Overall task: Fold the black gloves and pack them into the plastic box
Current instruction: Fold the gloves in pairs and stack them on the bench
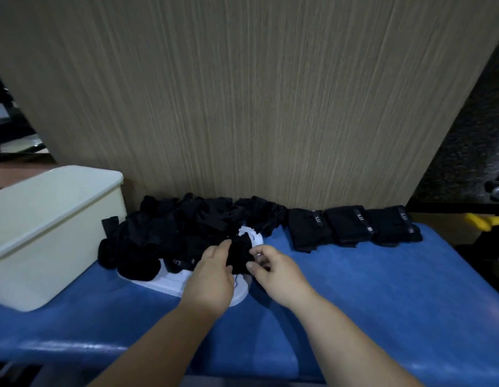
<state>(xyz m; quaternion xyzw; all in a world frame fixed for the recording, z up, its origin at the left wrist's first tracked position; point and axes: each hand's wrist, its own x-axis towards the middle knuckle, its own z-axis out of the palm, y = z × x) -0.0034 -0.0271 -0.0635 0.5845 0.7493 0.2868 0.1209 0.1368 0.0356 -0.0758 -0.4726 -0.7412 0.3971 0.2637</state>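
Observation:
A heap of loose black gloves [186, 222] lies against the wooden panel, partly on a white board [170, 283]. One black glove [240, 254] rests on that board between my hands. My left hand [212, 277] holds its left edge with fingers on the fabric. My right hand [273, 270] pinches its right edge with curled fingers. Three folded black gloves [351, 227] sit in a row to the right. The cream plastic box [47, 227] stands at the left, its inside hidden from view.
The work surface is a blue padded table [368, 289] with its front edge near me. A tall wood-grain panel [256, 107] stands right behind the gloves. Something yellow [482, 222] lies beyond the table's right end.

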